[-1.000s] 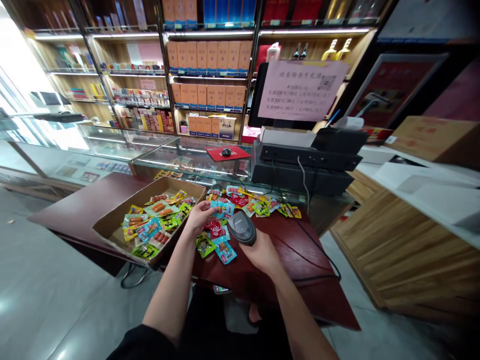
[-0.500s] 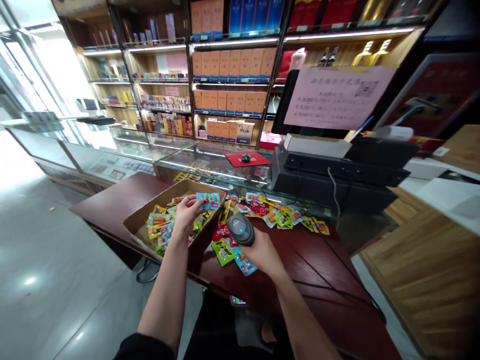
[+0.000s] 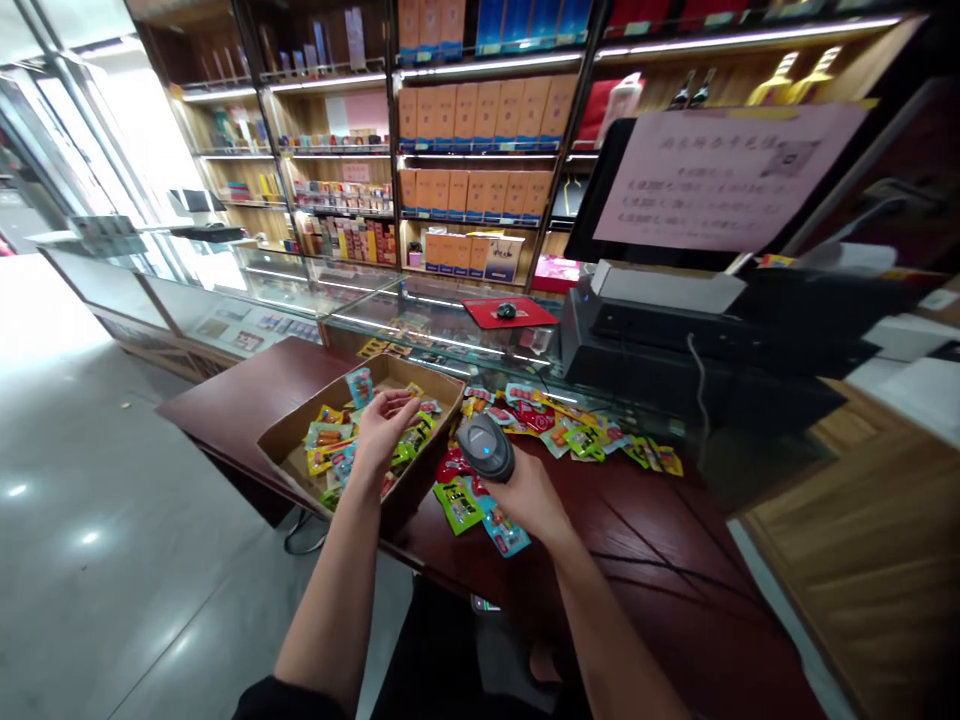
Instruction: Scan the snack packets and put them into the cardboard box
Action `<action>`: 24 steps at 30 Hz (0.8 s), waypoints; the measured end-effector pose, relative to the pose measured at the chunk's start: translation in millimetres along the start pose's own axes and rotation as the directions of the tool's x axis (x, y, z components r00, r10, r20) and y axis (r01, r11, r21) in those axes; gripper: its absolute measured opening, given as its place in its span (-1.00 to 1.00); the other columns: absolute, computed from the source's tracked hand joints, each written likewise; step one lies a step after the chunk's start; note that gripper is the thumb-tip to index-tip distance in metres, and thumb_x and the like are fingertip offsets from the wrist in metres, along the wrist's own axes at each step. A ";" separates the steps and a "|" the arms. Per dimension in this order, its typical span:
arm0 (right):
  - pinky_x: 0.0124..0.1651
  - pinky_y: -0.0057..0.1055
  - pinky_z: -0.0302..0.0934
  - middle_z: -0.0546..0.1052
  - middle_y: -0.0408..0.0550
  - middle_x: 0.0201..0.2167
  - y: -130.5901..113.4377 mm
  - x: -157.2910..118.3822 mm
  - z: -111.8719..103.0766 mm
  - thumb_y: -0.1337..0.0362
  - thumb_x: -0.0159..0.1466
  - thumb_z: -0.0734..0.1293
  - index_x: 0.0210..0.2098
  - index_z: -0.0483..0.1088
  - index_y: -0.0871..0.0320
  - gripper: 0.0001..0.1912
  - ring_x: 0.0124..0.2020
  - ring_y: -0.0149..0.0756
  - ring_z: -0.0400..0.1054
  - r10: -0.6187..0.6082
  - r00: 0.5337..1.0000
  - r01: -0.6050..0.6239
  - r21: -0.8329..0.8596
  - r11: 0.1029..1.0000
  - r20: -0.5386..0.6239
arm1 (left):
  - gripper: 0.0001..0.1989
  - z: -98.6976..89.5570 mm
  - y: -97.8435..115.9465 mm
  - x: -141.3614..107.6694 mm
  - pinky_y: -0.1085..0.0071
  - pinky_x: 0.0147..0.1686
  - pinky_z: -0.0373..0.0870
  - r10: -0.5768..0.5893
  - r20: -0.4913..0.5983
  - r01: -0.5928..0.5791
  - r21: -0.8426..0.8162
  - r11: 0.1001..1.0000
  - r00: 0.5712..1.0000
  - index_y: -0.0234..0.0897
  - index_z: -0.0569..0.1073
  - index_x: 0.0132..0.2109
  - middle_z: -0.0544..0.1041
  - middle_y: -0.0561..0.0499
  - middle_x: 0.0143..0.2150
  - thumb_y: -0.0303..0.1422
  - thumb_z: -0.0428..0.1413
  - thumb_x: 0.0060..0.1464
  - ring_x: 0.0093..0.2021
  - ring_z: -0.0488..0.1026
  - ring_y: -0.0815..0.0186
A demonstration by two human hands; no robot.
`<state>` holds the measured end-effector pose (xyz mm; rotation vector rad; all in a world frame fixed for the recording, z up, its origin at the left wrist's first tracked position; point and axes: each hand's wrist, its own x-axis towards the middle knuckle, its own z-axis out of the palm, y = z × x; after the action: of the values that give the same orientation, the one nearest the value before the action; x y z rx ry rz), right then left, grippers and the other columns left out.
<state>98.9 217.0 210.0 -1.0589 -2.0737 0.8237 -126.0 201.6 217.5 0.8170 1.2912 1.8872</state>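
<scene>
Lit shelves [image 3: 491, 70] line the back w/ rows of orange boxes [image 3: 480, 112], print too small to read, top rows cut off by the frame. Pink sign [image 3: 697, 185] over your monitor [image 3: 602, 190] carries lines of Chinese characters; approx. "200", "300" & "500" come through, plus a QR code [image 3: 795, 160], but the rest is blurred. Your R hand [image 3: 529, 495] is wrapped round a dark gray scanner [image 3: 486, 448] w/ a small blue light; its brand mark is illegible & most of your gripping fingers are hidden. Your L hand [image 3: 386, 430] is over the cardboard box [image 3: 431, 382], fingers loosely bent, pinching nothing visible. Just beside it, a light-blue packet [image 3: 360, 387] w/ a colorful print is upright at the box's far-left side; can't tell if it's airborne or leaning. Other pkts [image 3: 328, 438] in the box are yellow, green, blue & clear w/ orange sausages, partly blocked by your L hand & forearm. On the dark red desk [image 3: 615, 520], a green packet [image 3: 459, 506] w/ bold black lettering, unreadable, is near a blue one [image 3: 507, 532]; red pkts [image 3: 450, 465] are partly hidden by the scanner, & a mixed pile [image 3: 574, 437] runs along the desk's far edge.
</scene>
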 end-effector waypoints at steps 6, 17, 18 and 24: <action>-0.15 -0.36 0.31 0.59 0.03 -0.18 25.3 -11.7 -48.8 0.25 0.09 0.38 -0.10 0.44 0.15 -0.64 -0.12 -0.11 0.48 0.033 0.997 -0.038 -0.063 0.997 -0.074 | -0.70 44.4 -35.1 -6.6 0.35 -0.27 0.47 -0.047 0.280 -0.093 0.467 0.879 0.959 -0.32 0.49 -0.20 0.55 -0.07 -0.31 -0.26 0.25 -0.10 -0.32 0.50 0.29; -0.21 -0.42 0.25 0.60 -0.07 -0.21 74.0 4.2 -126.8 0.31 0.07 0.37 -0.11 0.47 0.09 -0.65 -0.17 -0.14 0.47 0.007 0.981 0.031 -0.195 0.980 0.193 | -0.54 89.6 -76.4 4.8 0.36 0.03 0.27 -0.199 0.500 -0.485 0.866 0.120 0.843 -0.25 0.49 0.03 0.52 -0.15 -0.04 -0.57 0.04 -0.05 0.00 0.44 0.16; -0.22 -0.43 0.24 0.60 -0.08 -0.22 75.8 6.3 -131.4 0.32 0.06 0.37 -0.12 0.48 0.08 -0.65 -0.19 -0.15 0.47 0.002 0.980 0.039 -0.197 0.980 0.200 | -0.57 95.0 -79.6 9.0 0.34 0.02 0.27 -0.207 0.484 -0.477 0.875 0.084 0.850 -0.27 0.49 0.02 0.51 -0.18 -0.05 -0.53 0.06 -0.03 0.00 0.44 0.13; -0.32 -0.45 0.19 0.61 -0.12 -0.29 85.1 12.2 -150.1 0.35 0.04 0.37 -0.21 0.50 0.04 -0.71 -0.27 -0.17 0.47 0.012 0.975 0.033 -0.196 0.980 0.223 | -0.56 116.3 -96.9 27.7 0.26 -0.14 0.31 -0.216 0.426 -0.424 0.904 0.057 0.879 -0.30 0.45 -0.12 0.54 -0.25 -0.24 -0.35 0.28 -0.25 -0.13 0.48 -0.04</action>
<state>247.0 302.6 235.8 -1.1005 -2.3902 0.7724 -28.7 308.4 164.4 1.9771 2.1869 0.3382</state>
